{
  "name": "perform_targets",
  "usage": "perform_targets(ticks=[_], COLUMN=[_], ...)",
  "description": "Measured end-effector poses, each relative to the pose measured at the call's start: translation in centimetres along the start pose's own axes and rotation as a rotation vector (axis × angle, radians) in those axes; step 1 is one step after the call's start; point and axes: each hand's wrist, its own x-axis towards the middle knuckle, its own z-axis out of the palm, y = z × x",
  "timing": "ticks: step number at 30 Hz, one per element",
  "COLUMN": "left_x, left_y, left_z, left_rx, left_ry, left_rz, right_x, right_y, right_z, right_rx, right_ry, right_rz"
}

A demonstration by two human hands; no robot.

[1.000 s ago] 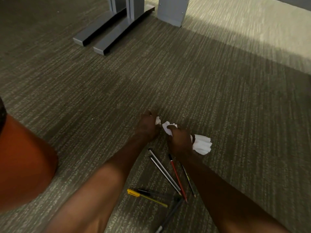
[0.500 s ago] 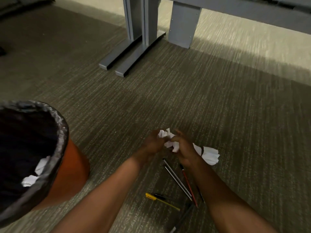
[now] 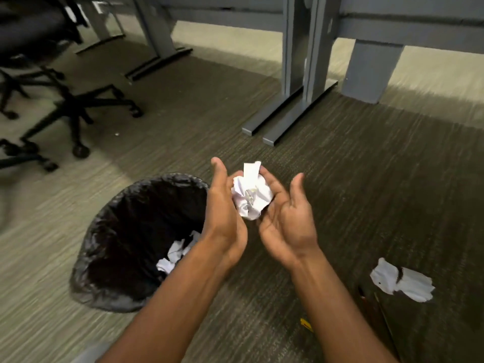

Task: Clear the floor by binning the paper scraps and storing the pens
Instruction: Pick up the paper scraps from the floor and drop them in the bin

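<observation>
A crumpled white paper ball (image 3: pixel 251 195) is cupped between both hands, above the carpet and just right of the bin. My left hand (image 3: pixel 225 216) wraps its left side, thumb pointing up, fingers hidden behind the paper. My right hand (image 3: pixel 288 218) lies palm-up against its right side with fingers fairly straight. The bin (image 3: pixel 104 213) has a black liner and holds paper scraps (image 3: pixel 174 255). Another white scrap (image 3: pixel 403 282) lies on the floor at right. Of the pens, only a yellow tip (image 3: pixel 306 324) and a dark shaft (image 3: pixel 379 310) show beside my right forearm.
Grey desk legs with flat feet (image 3: pixel 285 119) stand on the carpet ahead. Black office chair bases on castors (image 3: pixel 78 111) sit at the far left. A grey panel leg (image 3: pixel 372 72) stands at the back right.
Both hands have lifted from the floor with the gathered paper, now one ball, and moved towards the bin. The view tilted up; the pens slid mostly out of sight.
</observation>
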Motion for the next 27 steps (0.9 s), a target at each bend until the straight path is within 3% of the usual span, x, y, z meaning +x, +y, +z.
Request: perform_targets(ticks=[5, 10, 13, 16, 22, 27], left_x=[-2.4, -1.1, 0.2, 1.7, 4.5, 4.9], left_y=[4.6, 6.5, 6.3, 5.7, 4.3, 3.2], left_z=[-6.4, -12.2, -14.6, -16.6, -17.9, -15.5], left_rx=[0.011, 0.321, 0.5, 0.667, 0.755, 0.858], left_ry=[0.035, 0.112, 0.199, 0.214, 0.273, 0.349], left_rz=[0.079, -0.001, -0.066, -0.165, -0.14, 0.089], right_x=[-0.1, 0.7, 1.6, 2.3, 2.8, 1.5], right_y=[2.9, 6.9, 8.9, 9.9, 9.7, 7.1], right_z=[6.2, 9.0, 9.6, 9.4, 8.6, 6.9], right_rx=[-0.178, -0.562, -0.944, -1.162, -1.148, -0.989], right_ry=[-0.186, -0.271, -0.314, -0.301, -0.225, -0.11], right_rz=[0.068, 0.193, 0.195, 0.209, 0.153, -0.013])
